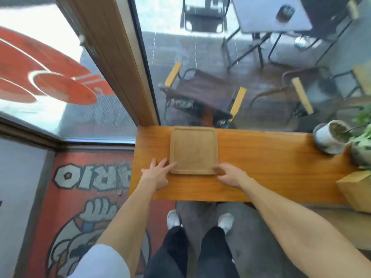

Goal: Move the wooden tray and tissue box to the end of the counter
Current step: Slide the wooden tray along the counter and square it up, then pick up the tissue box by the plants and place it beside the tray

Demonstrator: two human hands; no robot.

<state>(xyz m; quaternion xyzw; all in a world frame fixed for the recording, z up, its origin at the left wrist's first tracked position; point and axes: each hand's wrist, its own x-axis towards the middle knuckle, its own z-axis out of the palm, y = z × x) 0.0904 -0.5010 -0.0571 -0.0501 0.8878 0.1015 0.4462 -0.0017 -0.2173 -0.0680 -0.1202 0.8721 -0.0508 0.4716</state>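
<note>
Bare counter (261,157) lies open right of the wooden tray (193,150); farther right, a potted plant (331,137) and wooden box (355,189) block passage.

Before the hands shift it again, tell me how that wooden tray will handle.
The wooden tray looks rigid, so it shouldn't flex. It lies flat on the smooth counter, so it will probably slide, not tip. Its low rim gives the left hand and right hand little to grip.

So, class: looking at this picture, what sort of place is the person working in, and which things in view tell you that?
Probably a café or small restaurant. A narrow wooden counter runs along a window, beyond which stand a table and chairs. A wooden tray lies on the counter, and a printed mat covers the floor.
</note>
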